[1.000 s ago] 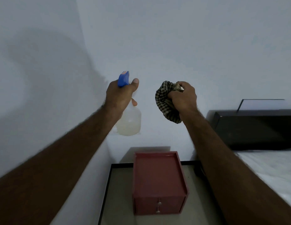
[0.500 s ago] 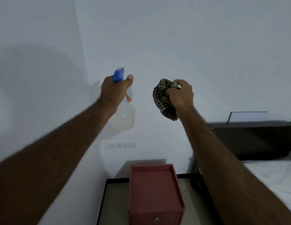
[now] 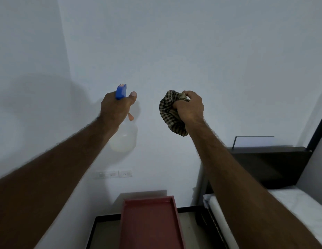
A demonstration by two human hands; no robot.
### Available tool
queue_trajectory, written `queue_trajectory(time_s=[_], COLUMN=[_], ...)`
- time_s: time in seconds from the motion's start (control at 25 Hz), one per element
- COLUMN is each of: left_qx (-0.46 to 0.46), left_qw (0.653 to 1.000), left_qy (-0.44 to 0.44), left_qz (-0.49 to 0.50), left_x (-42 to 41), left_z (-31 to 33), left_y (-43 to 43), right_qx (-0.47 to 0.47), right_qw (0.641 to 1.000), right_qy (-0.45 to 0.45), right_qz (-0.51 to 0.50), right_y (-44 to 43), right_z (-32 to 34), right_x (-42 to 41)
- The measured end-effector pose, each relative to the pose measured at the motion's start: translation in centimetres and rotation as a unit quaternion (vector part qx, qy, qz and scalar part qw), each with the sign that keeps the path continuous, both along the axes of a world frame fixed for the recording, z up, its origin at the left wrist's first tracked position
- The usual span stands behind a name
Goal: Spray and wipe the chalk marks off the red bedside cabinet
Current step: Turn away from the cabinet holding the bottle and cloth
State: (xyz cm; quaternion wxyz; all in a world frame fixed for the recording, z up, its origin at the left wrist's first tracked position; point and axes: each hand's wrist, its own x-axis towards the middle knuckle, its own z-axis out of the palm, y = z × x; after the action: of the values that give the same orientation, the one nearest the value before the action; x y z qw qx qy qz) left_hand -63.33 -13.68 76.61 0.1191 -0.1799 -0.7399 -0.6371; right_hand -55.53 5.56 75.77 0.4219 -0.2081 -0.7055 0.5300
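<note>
My left hand (image 3: 115, 107) grips the neck of a clear spray bottle (image 3: 124, 139) with a blue trigger head, held up at arm's length before the white wall. My right hand (image 3: 190, 108) clutches a bunched checked cloth (image 3: 169, 112) at the same height, a short gap to the right. The red bedside cabinet (image 3: 150, 225) stands on the floor far below both hands, against the wall; only its rimmed top shows, cut off by the bottom edge. No chalk marks are visible on that top.
A dark wooden headboard (image 3: 268, 166) and a bed with a white mattress (image 3: 300, 209) lie to the right of the cabinet. A switch and socket plate (image 3: 113, 174) sits on the wall above it. A wall corner runs down the left side.
The view has tilted upward: the cabinet slid toward the bottom edge and its drawer front left the frame. Both raised hands keep their grips on bottle and cloth.
</note>
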Motion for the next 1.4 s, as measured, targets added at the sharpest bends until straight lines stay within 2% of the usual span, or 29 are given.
queue_trajectory(time_s=[0.48, 0.76, 1.08, 1.4], left_qx=[0.003, -0.007, -0.03, -0.068], left_qw=[0.998, 0.985, 0.95, 0.895], left_qy=[-0.024, -0.031, -0.036, -0.058], left_qz=[-0.059, -0.171, -0.309, -0.437], left_x=[1.2, 3.9, 14.2, 29.3], left_z=[0.1, -0.8, -4.0, -9.7], left_y=[6.5, 9.6, 15.6, 22.5], right_qx=[0.017, 0.02, -0.009, -0.064], right_qw=[0.998, 0.986, 0.951, 0.897], right_qy=[-0.02, -0.043, -0.079, -0.114], right_qz=[-0.061, -0.159, -0.3, -0.421], right_y=[3.7, 3.6, 5.5, 7.8], right_z=[0.6, -0.3, -4.0, -10.0], right_x=[2.6, 9.2, 21.2, 38.7])
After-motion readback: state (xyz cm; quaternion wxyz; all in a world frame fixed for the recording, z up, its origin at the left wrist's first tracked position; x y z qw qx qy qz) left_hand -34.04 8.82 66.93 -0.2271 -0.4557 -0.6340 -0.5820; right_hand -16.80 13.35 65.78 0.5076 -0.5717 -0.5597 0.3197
